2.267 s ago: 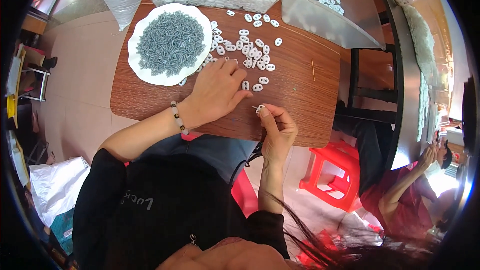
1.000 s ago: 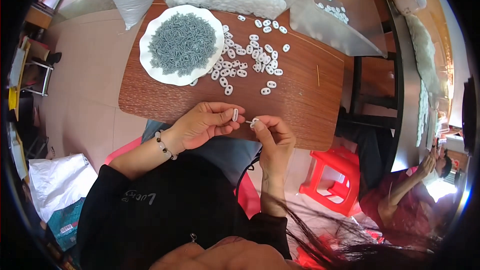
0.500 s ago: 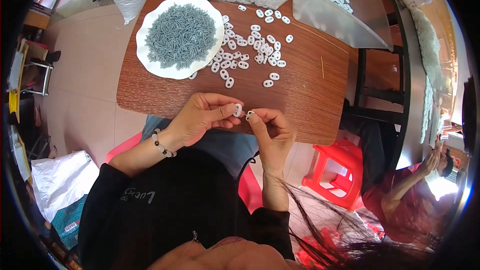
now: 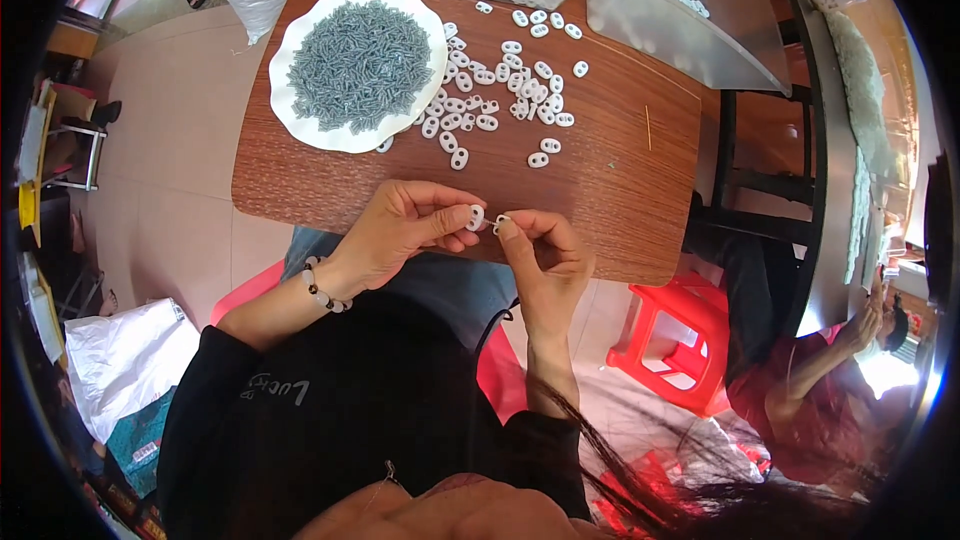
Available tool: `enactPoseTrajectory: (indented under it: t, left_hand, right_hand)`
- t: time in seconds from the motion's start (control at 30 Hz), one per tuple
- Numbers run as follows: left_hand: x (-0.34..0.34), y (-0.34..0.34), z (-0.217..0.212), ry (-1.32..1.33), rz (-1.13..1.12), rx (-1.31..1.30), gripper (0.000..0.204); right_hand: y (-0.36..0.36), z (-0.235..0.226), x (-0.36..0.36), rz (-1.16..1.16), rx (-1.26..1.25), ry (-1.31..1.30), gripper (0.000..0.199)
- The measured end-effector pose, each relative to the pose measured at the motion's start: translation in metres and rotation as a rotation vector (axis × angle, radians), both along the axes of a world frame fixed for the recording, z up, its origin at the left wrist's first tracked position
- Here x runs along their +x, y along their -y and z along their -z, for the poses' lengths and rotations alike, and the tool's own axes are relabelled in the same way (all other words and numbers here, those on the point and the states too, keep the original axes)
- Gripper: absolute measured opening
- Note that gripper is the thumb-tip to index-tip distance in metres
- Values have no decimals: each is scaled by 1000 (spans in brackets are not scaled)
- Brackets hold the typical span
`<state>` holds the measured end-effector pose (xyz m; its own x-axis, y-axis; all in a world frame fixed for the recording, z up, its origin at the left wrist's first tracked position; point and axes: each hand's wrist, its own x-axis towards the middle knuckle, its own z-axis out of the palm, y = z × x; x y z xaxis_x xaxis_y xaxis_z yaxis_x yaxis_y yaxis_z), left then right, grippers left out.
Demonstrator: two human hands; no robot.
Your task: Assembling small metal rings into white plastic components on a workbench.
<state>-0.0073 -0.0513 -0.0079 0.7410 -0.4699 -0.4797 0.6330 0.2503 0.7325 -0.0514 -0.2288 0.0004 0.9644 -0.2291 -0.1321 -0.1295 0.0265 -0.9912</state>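
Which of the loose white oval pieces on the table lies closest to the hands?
The white oval piece lying alone at the lower right of the scatter, just below another single piece; the rest lie farther up, near the white plate.

I'm seeing bright, even daylight across the wooden bench (image 4: 620, 180), with only soft, short shadows under the hands. There's a blown-out glare patch at the lower right rim, near the floor by the red stool (image 4: 670, 340). The centre reads sharp. Straight edges bow hard toward the rim, a black fisheye border cuts every corner, and loose hair smears blurry across the bottom.
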Motion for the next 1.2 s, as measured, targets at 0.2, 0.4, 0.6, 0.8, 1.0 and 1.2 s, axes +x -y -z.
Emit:
enactPoseTrajectory:
  t: [0.2, 0.4, 0.6, 0.8, 1.0, 1.2]
  left_hand:
    - [0, 3, -1, 21, 8, -4, 25]
    - [-4, 5, -2, 125, -3, 43, 25]
    - [-4, 3, -7, 79, 18, 59, 24]
    - [-3, 0, -1, 96, 99, 32, 22]
    - [-4, -2, -5, 192, 166, 44, 21]
    - [-7, -4, -11, 260, 211, 63, 21]
  right_hand:
    - [-3, -2, -1, -1, 33, -1, 8]
    - [-5, 4, -4, -60, -10, 25, 7]
    - [-1, 3, -3, -109, 114, -48, 9]
    - [8, 10, -3, -220, 153, -97, 18]
    - [12, 12, -2, -298, 278, -101, 36]
    - [13, 2, 2, -451, 242, -32, 52]
